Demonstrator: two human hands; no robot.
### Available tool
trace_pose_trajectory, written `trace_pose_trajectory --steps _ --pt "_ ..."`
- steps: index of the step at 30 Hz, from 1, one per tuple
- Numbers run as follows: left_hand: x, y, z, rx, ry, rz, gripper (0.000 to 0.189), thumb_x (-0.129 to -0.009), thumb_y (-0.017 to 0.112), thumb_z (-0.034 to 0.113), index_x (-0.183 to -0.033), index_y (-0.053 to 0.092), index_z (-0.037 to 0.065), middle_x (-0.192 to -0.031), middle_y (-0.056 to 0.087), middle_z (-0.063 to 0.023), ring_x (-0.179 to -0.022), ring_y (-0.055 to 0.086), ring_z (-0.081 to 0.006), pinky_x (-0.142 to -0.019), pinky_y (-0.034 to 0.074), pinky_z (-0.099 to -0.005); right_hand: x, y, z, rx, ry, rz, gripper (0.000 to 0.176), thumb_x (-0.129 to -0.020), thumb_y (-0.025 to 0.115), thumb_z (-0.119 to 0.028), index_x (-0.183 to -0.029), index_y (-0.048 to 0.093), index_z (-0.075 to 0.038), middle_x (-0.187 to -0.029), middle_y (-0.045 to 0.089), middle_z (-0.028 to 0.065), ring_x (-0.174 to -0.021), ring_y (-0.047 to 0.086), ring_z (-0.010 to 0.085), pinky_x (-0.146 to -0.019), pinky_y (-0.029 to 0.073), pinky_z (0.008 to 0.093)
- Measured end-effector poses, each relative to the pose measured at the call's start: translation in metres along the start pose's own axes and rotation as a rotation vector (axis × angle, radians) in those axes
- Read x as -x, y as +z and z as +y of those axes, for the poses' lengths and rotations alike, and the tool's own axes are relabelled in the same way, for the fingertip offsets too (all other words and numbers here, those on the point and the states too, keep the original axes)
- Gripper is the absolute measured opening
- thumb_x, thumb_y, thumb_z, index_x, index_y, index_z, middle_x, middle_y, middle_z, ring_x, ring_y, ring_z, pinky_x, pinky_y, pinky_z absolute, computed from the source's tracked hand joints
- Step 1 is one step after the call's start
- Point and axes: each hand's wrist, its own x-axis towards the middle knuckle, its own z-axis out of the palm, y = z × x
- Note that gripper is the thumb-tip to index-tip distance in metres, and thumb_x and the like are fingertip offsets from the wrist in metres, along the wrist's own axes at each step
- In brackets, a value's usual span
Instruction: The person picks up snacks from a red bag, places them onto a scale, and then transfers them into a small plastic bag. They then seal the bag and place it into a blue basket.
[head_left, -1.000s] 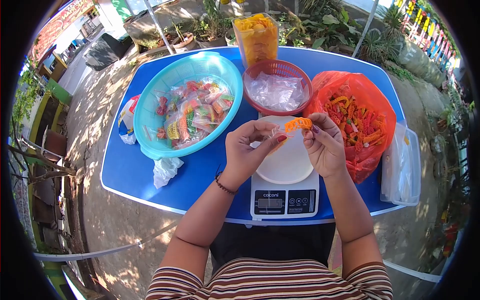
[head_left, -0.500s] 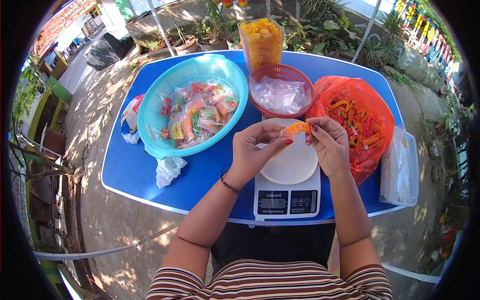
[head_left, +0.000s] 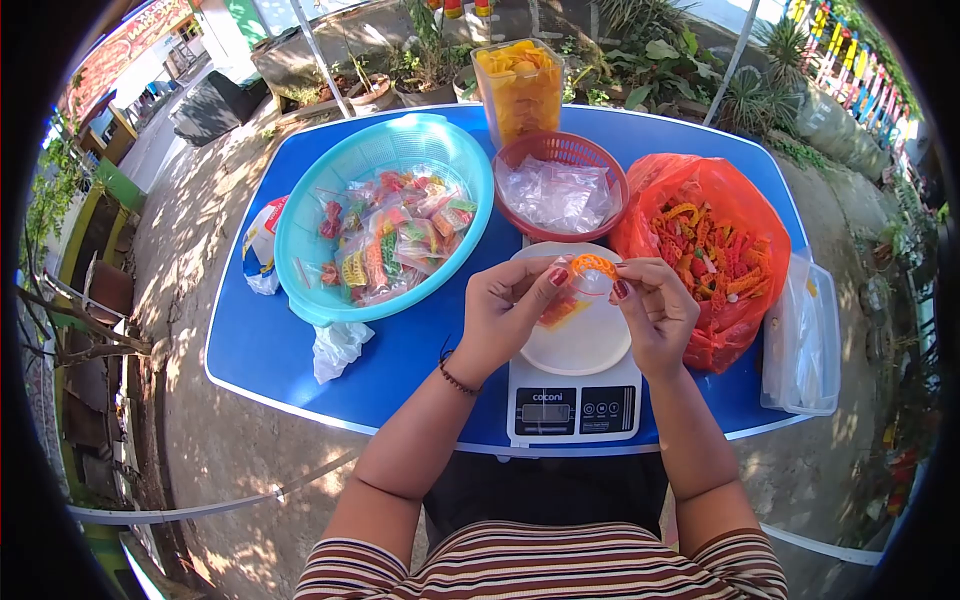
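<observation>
Above the white kitchen scale (head_left: 627, 393) I hold a small clear plastic bag (head_left: 562, 308) with orange and yellow pieces in its lower part. My left hand (head_left: 512, 308) is closed on the bag's upper left edge, thumb against fingers. An orange ridged snack piece (head_left: 596, 265) curves across the bag's mouth, between my hands. My right hand (head_left: 655, 312) is closed in a pinch at the right side of the mouth; whether it grips the film, the piece or both is hard to tell. Under the bag lies the scale's round white plate (head_left: 575, 362).
A turquoise basket (head_left: 300, 200) of filled bags stands left. Behind the scale, a red basket (head_left: 567, 235) holds empty clear bags. To the right are a red plastic bag (head_left: 640, 190) of orange snacks and a clear container (head_left: 803, 345). A tub of yellow chips (head_left: 520, 95) stands behind.
Both hands have come slightly lower and nearer to me. The bag now hangs open below them, its coloured contents visible, and the orange piece lies curved at its mouth.
</observation>
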Motion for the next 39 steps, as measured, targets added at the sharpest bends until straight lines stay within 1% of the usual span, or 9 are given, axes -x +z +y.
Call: trace_pose_trajectory --steps 4,7,17,23,25,29,34,37,39 --pt "0.0 -0.005 0.0 0.051 -0.059 -0.071 0.029 -0.101 0.066 0.014 -0.12 0.068 -0.007 -0.101 0.076 -0.0141 -0.088 0.074 -0.0159 -0.077 0.06 -0.0264 0.0 -0.004 0.002 0.055 -0.078 -0.03 0.023 -0.085 0.065 0.013 -0.108 0.066 0.009 -0.104 0.065 0.0135 -0.091 0.065 0.0133 -0.084 0.055 0.0262" --pt "0.002 0.001 0.003 0.089 -0.073 -0.067 0.025 -0.1 0.067 0.011 -0.119 0.07 -0.006 -0.101 0.076 -0.0101 -0.087 0.07 -0.0082 -0.077 0.059 -0.0222 -0.003 -0.006 -0.003 0.088 -0.083 -0.044 0.026 -0.08 0.065 0.015 -0.105 0.067 0.008 -0.104 0.065 0.0143 -0.091 0.065 0.0138 -0.083 0.054 0.0258" --pt "0.003 -0.002 -0.004 -0.008 -0.059 -0.081 0.025 -0.095 0.074 0.012 -0.115 0.073 -0.004 -0.097 0.077 -0.0091 -0.083 0.069 -0.0057 -0.071 0.057 -0.0205 -0.008 0.004 -0.017 0.313 -0.276 -0.115 0.023 -0.074 0.073 0.009 -0.096 0.071 0.002 -0.087 0.068 0.0105 -0.066 0.063 0.0129 -0.057 0.051 0.0237" --pt "0.002 -0.008 0.004 -0.043 -0.076 -0.139 0.029 -0.095 0.073 0.007 -0.121 0.07 -0.004 -0.101 0.076 -0.0106 -0.089 0.07 -0.0087 -0.078 0.057 -0.0241 -0.006 0.005 -0.013 0.327 -0.268 -0.104 0.018 -0.076 0.075 0.009 -0.092 0.069 0.003 -0.089 0.069 0.0124 -0.071 0.067 0.0143 -0.062 0.053 0.0234" --pt "0.002 -0.007 0.005 0.052 -0.059 -0.179 0.032 -0.095 0.071 0.003 -0.126 0.068 -0.003 -0.105 0.075 -0.0112 -0.094 0.07 -0.0101 -0.082 0.057 -0.0259 -0.006 0.003 -0.013 0.304 -0.263 -0.032 0.017 -0.077 0.073 0.01 -0.092 0.068 0.004 -0.09 0.069 0.0138 -0.075 0.068 0.0148 -0.065 0.054 0.0233" --pt "0.001 -0.003 0.006 0.014 -0.053 -0.186 0.04 -0.094 0.07 0.0 -0.133 0.064 -0.003 -0.113 0.074 -0.0106 -0.1 0.068 -0.0103 -0.089 0.056 -0.027 -0.004 0.001 -0.009 0.187 -0.185 0.056 0.016 -0.079 0.073 0.012 -0.092 0.066 0.005 -0.093 0.069 0.0157 -0.083 0.069 0.0155 -0.071 0.054 0.0229" --pt "0.001 -0.002 0.003 -0.058 -0.015 -0.179 0.044 -0.093 0.071 -0.001 -0.136 0.062 -0.003 -0.115 0.073 -0.0089 -0.1 0.067 -0.0092 -0.09 0.056 -0.0268 -0.003 -0.002 -0.007 0.221 -0.153 -0.022 0.015 -0.082 0.073 0.009 -0.094 0.068 0.003 -0.097 0.069 0.016 -0.081 0.067 0.0155 -0.071 0.053 0.024" --pt "0.0 -0.005 0.003 -0.09 -0.001 -0.196 0.042 -0.093 0.072 -0.001 -0.133 0.061 -0.007 -0.122 0.071 -0.0142 -0.105 0.07 -0.0157 -0.091 0.059 -0.0292 -0.007 -0.003 -0.014 0.278 -0.133 -0.091 0.017 -0.082 0.074 0.002 -0.099 0.071 0.001 -0.1 0.068 0.0155 -0.085 0.065 0.0187 -0.074 0.052 0.0279" --pt "0.001 -0.004 0.002 -0.109 0.027 -0.2 0.04 -0.093 0.072 0.0 -0.131 0.063 -0.007 -0.123 0.071 -0.0148 -0.105 0.07 -0.0158 -0.091 0.059 -0.0294 -0.009 -0.002 -0.016 0.34 -0.154 -0.139 0.022 -0.082 0.075 -0.004 -0.103 0.072 -0.001 -0.104 0.068 0.0147 -0.091 0.063 0.0215 -0.078 0.051 0.0315"
